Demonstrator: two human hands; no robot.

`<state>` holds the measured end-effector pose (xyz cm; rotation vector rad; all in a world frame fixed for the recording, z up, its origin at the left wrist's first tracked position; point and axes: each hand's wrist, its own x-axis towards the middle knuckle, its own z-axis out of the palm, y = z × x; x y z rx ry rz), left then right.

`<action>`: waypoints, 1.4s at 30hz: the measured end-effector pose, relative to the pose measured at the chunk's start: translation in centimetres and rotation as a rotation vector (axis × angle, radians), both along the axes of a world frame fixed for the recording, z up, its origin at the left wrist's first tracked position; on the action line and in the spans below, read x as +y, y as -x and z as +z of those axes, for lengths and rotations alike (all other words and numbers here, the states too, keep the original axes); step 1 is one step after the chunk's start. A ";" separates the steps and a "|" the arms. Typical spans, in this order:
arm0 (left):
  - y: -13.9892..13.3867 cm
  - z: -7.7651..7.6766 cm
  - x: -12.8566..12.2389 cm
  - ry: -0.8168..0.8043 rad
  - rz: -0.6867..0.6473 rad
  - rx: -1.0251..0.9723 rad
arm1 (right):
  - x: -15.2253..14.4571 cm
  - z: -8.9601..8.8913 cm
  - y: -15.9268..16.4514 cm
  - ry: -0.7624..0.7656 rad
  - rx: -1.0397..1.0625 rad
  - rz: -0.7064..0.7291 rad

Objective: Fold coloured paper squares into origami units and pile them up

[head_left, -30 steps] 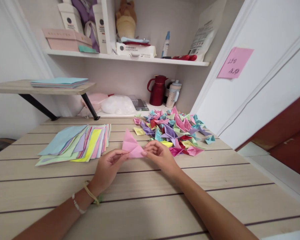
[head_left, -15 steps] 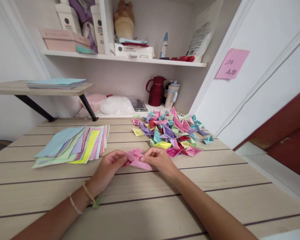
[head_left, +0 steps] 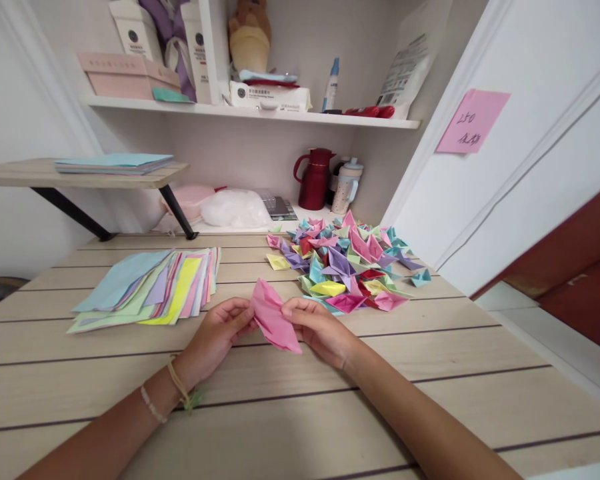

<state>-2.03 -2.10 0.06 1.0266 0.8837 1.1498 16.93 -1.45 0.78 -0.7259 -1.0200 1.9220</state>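
A folded piece of pink paper (head_left: 276, 320) is held just above the slatted wooden table (head_left: 260, 407). My left hand (head_left: 227, 328) pinches its left edge between thumb and fingers. On the opposite edge, my right hand (head_left: 317, 328) grips the paper with the thumb on top and fingers behind. The paper slants from upper left to lower right, its folded layers pressed mostly flat. Behind my right hand lies a heap of folded paper boats (head_left: 347, 267) in many colours. To the left of my left hand sits a fanned stack of coloured paper sheets (head_left: 145, 287).
A small raised shelf (head_left: 10, 175) at the left bears more paper sheets (head_left: 113, 162). At the back stand a red jug (head_left: 316, 180) and a pale cup (head_left: 347, 187), beside a white plastic bag (head_left: 235, 209). A pink note (head_left: 473, 122) sticks to the right wall.
The pink paper has turned from a spread, winged shape into a flatter, pointed one tilted down to the right. Both hands still grip it. The view has shifted slightly.
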 end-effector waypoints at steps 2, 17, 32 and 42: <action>0.1 -0.1 0.0 0.004 0.003 0.014 | 0.1 0.1 -0.1 0.004 -0.004 0.008; 0.0 -0.1 -0.2 -0.092 0.022 0.246 | 0.1 1.1 -1.4 -0.495 -0.440 0.067; 0.0 0.1 -0.3 0.006 -0.164 0.127 | -0.3 0.6 -1.2 -1.077 -0.768 -0.290; 0.4 0.6 -0.3 0.049 -0.200 0.131 | -0.1 0.3 -0.9 -1.286 -0.724 -0.212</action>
